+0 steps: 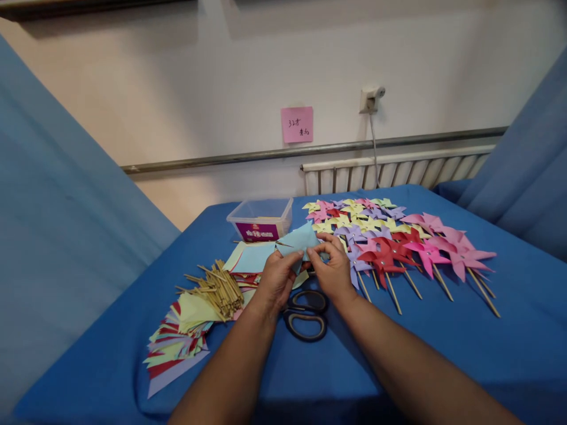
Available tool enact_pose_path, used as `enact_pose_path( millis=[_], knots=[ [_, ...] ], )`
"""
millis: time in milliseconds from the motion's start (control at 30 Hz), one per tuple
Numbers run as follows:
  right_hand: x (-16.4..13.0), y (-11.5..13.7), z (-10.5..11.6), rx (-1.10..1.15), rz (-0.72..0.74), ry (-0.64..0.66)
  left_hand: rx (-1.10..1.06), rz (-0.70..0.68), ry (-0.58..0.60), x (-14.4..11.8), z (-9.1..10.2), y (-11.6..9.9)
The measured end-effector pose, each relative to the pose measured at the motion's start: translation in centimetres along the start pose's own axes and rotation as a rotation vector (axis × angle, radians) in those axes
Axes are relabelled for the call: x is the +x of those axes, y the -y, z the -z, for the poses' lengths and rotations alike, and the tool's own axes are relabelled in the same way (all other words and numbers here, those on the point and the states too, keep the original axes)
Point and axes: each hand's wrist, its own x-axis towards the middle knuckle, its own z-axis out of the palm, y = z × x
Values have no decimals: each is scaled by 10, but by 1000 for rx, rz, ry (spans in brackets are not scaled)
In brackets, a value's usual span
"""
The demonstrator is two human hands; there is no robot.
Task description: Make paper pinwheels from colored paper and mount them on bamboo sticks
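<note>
Above the middle of the blue-covered table [509,283], a light blue paper [300,237] is held between the person's two hands, a piece with flat faces, pointed corners and a narrow slit running in from its left side. The left hand [278,277] grips its lower side, thumb laid on top; the right hand [331,268] pinches its right side between thumb and forefinger, the fingers close together. Just beneath and to the left lies a stack of coloured sheets [252,258] with another pale blue one uppermost. Black-handled scissors [305,313] lie between the forearms, loops toward the table's near edge. Toward the left edge are a heap of short wooden sticks [224,289] and a fanned pile of cut paper [177,348] in red, lilac, yellow and green. Finished pinwheels [384,257] spread from the far edge across the right half, mostly pink, red, lilac and yellow. Near the far left corner, a clear plastic box [286,219] bears a purple label [256,231] with a red emblem and white Chinese characters, too blurred to read surely. On the wall, a pink note [297,124] shows handwritten "32" and a character beside it; its second line is illegible.
</note>
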Motion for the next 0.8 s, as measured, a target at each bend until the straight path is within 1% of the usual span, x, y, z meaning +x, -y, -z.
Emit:
enact_pose_path(
  millis=[267, 567, 733, 800],
  knots=[
    [0, 1, 0, -15, 3, -4, 3, 13, -14, 0, -1, 1],
    [0, 2, 0, -22, 2, -2, 11, 14, -62, 1, -3, 2],
    [-1, 1, -1, -14, 1, 13, 35, -28, -64, 3, 0, 5],
    [-1, 1, -1, 11, -12, 9, 55, -33, -92, 5, 3, 6]
  ],
)
